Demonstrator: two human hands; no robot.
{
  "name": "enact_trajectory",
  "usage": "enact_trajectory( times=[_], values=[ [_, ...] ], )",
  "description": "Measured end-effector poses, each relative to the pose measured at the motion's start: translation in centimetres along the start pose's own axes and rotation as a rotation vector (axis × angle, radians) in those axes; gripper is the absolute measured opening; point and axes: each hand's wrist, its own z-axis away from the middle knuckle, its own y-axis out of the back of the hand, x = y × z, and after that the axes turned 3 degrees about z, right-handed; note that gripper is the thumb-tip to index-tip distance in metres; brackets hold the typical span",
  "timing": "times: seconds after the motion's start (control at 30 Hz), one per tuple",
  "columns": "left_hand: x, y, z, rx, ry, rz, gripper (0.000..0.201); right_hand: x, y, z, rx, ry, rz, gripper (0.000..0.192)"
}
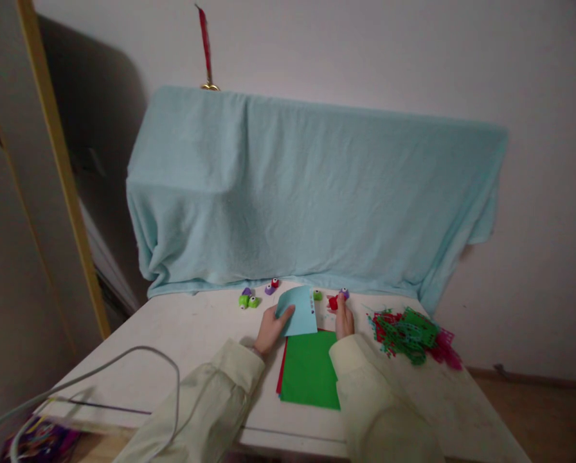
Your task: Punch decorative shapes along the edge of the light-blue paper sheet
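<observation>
My left hand [270, 326] grips a light blue sheet of paper [297, 314] by its left side, thumb on top. A short row of small punched shapes runs down the sheet's right edge. In my right hand [344, 319] is a small red craft punch [333, 301], fingers closed round it, just right of the sheet and apart from it. Close by are a green punch [317, 295] and a purple punch [344, 293]. Under and in front of the blue sheet lies a stack of coloured paper, with a green sheet [310, 373] on top and a red edge showing.
More small punches [248, 300] in green, purple and red stand at the back left of the white table [191, 328]. A tangled heap of lacy cut paper [408, 335] lies on the right. Behind hangs a light blue cloth [317, 193]. A grey cable [138, 349] loops across the left front.
</observation>
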Motion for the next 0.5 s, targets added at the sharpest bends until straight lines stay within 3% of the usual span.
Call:
enact_trajectory(
  times=[0.5],
  values=[
    [0.3, -0.1, 0.1, 0.005, 0.021, 0.009, 0.056, -1.3, -0.2, 1.1, -0.019, -0.049, -0.113, 0.069]
  ],
)
